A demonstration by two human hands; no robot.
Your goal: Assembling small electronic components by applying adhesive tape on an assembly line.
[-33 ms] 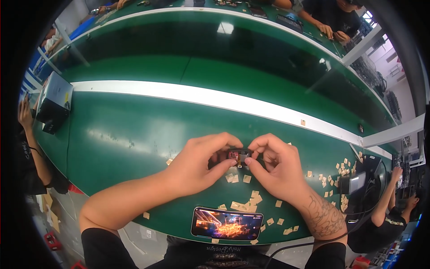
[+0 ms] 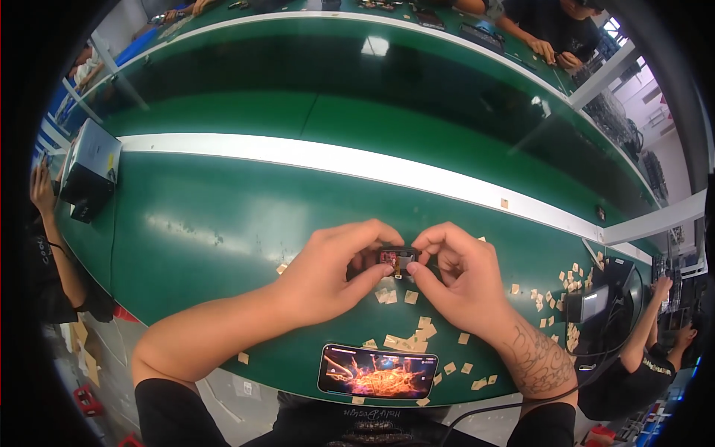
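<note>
Between my two hands is a small black-framed electronic module [image 2: 398, 261] with a reddish circuit board part on its left and a grey rectangle on its right. My left hand [image 2: 339, 267] pinches its left end between thumb and fingers. At the other end, my right hand [image 2: 456, 274] grips it with thumb and bent index finger. A small pale tab hangs at its lower edge. Fingertips hide the module's ends. Below the hands, a phone [image 2: 378, 371] lies on the green table [image 2: 201, 223], its screen lit with a bright orange picture.
Small tan paper squares [image 2: 406, 343] are scattered around the phone and to the right. A black device with a cable [image 2: 607, 298] stands at right, a silver-black box [image 2: 91, 171] at far left. A white rail [image 2: 320, 158] crosses behind. Other people work around the tables.
The picture on the phone screen differs. Both my hands and the module stay where they were.
</note>
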